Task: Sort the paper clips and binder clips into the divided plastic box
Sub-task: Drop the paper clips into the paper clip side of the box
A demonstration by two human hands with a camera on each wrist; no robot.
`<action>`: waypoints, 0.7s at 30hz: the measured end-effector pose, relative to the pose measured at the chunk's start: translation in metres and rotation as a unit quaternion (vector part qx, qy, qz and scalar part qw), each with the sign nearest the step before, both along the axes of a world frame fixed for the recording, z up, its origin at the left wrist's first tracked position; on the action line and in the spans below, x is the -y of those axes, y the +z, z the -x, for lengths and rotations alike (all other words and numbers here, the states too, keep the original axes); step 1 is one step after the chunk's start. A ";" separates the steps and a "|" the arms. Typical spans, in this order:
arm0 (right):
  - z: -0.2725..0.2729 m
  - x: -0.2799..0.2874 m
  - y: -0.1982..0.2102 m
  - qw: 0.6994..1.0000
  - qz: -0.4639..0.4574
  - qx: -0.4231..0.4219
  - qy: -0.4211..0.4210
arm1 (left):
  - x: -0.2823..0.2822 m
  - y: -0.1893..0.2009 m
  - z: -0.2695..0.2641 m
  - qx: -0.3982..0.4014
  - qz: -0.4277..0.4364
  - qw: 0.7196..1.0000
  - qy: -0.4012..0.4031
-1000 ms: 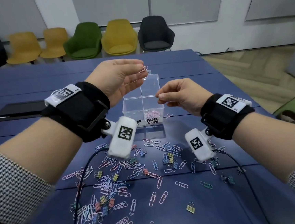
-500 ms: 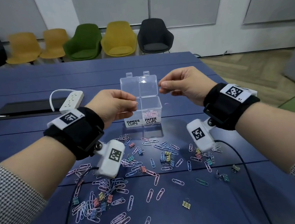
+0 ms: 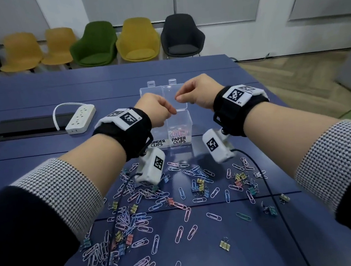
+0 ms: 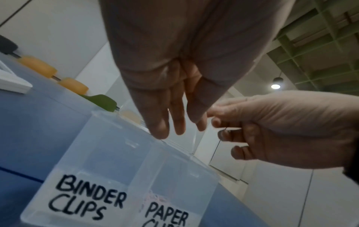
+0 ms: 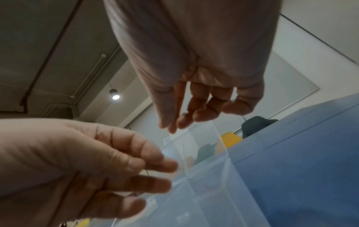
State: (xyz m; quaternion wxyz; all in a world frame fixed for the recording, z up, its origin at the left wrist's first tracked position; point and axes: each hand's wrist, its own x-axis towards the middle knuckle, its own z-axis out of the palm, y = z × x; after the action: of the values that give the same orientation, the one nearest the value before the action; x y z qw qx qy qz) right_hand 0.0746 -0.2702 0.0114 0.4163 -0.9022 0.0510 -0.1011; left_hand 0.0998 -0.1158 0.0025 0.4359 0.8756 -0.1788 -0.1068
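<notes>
Both hands are hovering mid-frame over the divided plastic box (image 3: 171,131). Right hand (image 3: 196,92) is pinching thumb to forefinger; whether anything is held cannot be told. Left hand (image 3: 155,111) is curling loosely, contents unclear. Paper clips (image 3: 180,132) are lying in the right compartment; others (image 3: 135,219) are littering the table (image 3: 39,91) below.

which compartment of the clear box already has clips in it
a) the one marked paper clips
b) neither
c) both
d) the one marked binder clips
a: in the head view pastel paper clips lie behind the PAPER CLIPS label of the divided plastic box, while the side marked BINDER CLIPS looks empty.
</notes>
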 end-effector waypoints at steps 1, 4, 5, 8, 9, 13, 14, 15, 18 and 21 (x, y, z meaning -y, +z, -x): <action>0.002 0.002 -0.002 1.000 0.003 -0.006 0.000 | -0.002 0.001 0.001 0.012 -0.005 1.000 0.002; 0.014 0.010 -0.006 1.000 0.014 -0.012 -0.011 | -0.008 -0.002 0.002 0.022 -0.003 1.000 -0.001; 0.020 0.014 -0.005 1.000 0.017 -0.017 -0.012 | -0.009 -0.004 0.004 0.025 -0.004 1.000 -0.004; 0.044 0.027 -0.002 0.999 0.031 -0.034 -0.017 | -0.013 -0.009 0.012 0.035 -0.022 0.999 -0.031; 0.052 0.032 -0.001 0.998 0.050 -0.044 -0.014 | -0.014 -0.010 0.016 0.036 -0.029 0.998 -0.051; 0.087 0.050 -0.007 0.968 0.163 -0.187 0.032 | -0.014 -0.017 0.038 0.069 -0.109 0.981 -0.148; 0.096 0.054 -0.012 0.953 0.185 -0.235 0.043 | -0.012 -0.020 0.044 0.079 -0.142 0.972 -0.171; 0.105 0.057 -0.017 0.938 0.206 -0.273 0.049 | -0.011 -0.024 0.049 0.087 -0.172 0.962 -0.196; 0.125 0.063 -0.030 0.897 0.305 -0.317 0.047 | -0.001 -0.034 0.064 0.105 -0.254 0.925 -0.261; 0.138 0.066 -0.041 0.855 0.376 -0.355 0.038 | 0.012 -0.042 0.073 0.145 -0.373 0.871 -0.285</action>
State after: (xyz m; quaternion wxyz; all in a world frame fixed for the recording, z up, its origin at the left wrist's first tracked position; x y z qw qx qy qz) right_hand -0.0631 -0.3360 -0.0294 0.0024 -0.9657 0.1189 0.2310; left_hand 0.0264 -0.1274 -0.0392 -0.0029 0.8899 -0.4282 -0.1571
